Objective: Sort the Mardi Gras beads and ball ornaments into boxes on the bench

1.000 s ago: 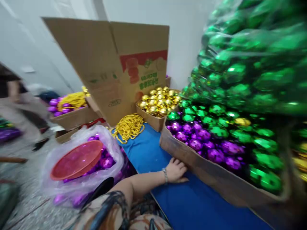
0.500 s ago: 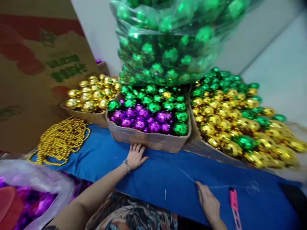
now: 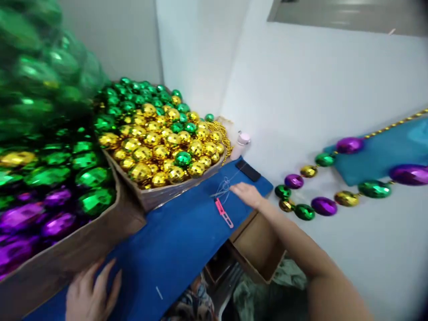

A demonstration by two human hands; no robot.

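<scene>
My left hand [image 3: 95, 290] rests open, fingers spread, on the blue cloth [image 3: 174, 240] in front of a cardboard box [image 3: 90, 245] of green and purple beads. Farther right, my right hand [image 3: 246, 195] reaches over the cloth, its fingers close together at a loose tangle of thin pale thread [image 3: 223, 183]. They seem to pinch the thread, though the fingertips are small and slightly blurred. Just left of that hand lies a pink utility knife [image 3: 224, 213]. A short white piece of thread [image 3: 159, 292] lies near the front edge.
A second box holds gold beads [image 3: 160, 151] and green ones. Behind the right hand are a dark phone [image 3: 248, 170] and a pale bottle [image 3: 238, 148]. An open cardboard box [image 3: 259, 245] sits below the table edge. A multicoloured bead necklace [image 3: 323, 206] hangs at right.
The view has swung to the right. My right hand has moved from left of the knife to beside the thread tangle. My left hand still lies flat by the box.
</scene>
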